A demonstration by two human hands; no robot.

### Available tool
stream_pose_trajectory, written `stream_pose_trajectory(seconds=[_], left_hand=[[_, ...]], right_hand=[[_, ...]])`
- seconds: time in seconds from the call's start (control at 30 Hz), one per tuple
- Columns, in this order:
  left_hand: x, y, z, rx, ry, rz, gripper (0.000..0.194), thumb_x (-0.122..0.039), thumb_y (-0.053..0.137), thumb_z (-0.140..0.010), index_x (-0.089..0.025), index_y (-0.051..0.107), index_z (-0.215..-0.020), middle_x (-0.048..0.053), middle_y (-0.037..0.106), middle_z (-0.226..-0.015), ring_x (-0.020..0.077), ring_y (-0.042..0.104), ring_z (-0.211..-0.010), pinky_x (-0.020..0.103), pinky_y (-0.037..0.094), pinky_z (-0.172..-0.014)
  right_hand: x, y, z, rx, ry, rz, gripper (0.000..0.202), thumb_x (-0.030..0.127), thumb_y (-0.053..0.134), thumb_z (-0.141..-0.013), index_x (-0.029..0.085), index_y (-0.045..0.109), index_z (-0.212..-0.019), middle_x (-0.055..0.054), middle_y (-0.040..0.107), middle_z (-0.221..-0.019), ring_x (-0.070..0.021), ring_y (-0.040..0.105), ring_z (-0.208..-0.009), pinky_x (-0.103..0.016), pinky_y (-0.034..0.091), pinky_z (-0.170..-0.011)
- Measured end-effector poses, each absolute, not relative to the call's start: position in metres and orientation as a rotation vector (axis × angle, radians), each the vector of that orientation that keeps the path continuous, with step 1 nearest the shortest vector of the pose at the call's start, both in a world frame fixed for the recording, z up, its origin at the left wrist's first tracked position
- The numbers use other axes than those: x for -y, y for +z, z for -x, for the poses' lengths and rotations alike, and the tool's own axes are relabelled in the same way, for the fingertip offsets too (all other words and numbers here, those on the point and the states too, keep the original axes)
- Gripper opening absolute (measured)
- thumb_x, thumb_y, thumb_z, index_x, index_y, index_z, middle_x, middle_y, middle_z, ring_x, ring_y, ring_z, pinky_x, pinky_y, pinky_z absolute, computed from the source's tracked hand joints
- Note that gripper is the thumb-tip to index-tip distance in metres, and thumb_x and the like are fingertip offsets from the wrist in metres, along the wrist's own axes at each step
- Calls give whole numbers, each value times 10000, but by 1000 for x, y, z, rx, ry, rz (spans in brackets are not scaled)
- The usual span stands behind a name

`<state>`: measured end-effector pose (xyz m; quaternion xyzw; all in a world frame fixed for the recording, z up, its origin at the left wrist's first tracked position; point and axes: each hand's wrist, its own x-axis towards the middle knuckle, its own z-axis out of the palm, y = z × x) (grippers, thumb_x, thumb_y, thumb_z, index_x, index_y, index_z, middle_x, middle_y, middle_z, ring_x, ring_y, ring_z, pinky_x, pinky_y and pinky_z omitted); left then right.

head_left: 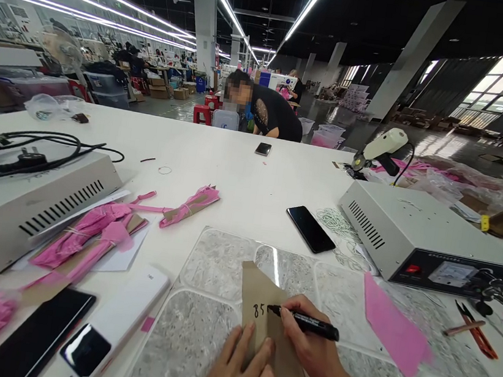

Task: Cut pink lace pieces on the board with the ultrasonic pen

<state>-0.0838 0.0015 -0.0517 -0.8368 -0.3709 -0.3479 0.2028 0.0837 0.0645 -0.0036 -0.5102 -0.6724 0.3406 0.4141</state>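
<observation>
A piece of brown card [290,367] lies on a grey stone-patterned mat [196,329], with "85" and a further mark in black on it. My left hand [243,370] rests on the card's lower left part, fingers spread and pressing it flat. In my right hand [312,342] is a black marker [312,324], pinched near its tip, which touches the card just right of the digits. To the right on the mat lies a pink fabric piece [393,325].
Grey metal boxes stand left [40,204] and right [430,237]. Phones lie at centre [311,228] and lower left [38,333], beside a white device [124,314]. Pink bundles [191,205], orange-handled cutters [476,329] and green string [337,221] are around. A person [275,111] bends beyond the table.
</observation>
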Motion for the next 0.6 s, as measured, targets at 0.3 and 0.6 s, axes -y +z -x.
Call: stream_pose_trajectory(seconds=[0.3, 0.6], left_hand=[[1, -54, 84, 1051, -944, 2319, 188, -357, 666, -823, -205, 568, -770, 16, 687, -1135, 267, 603, -1157, 430, 269, -1166], [0, -51, 83, 1053, -972, 2337, 241, -413, 657, -845, -206, 568, -757, 8, 689, -1130, 257, 573, -1199, 409, 189, -1205]], right_hand=[[-63, -4, -82, 1699, 842, 1276, 250, 393, 548, -848, 228, 561, -661, 38, 516, -507, -132, 492, -461, -256, 433, -479], [-62, -6, -84, 1722, 791, 1257, 249, 354, 539, -847, 221, 549, -637, 37, 531, -514, -120, 493, -452, -244, 416, -466]])
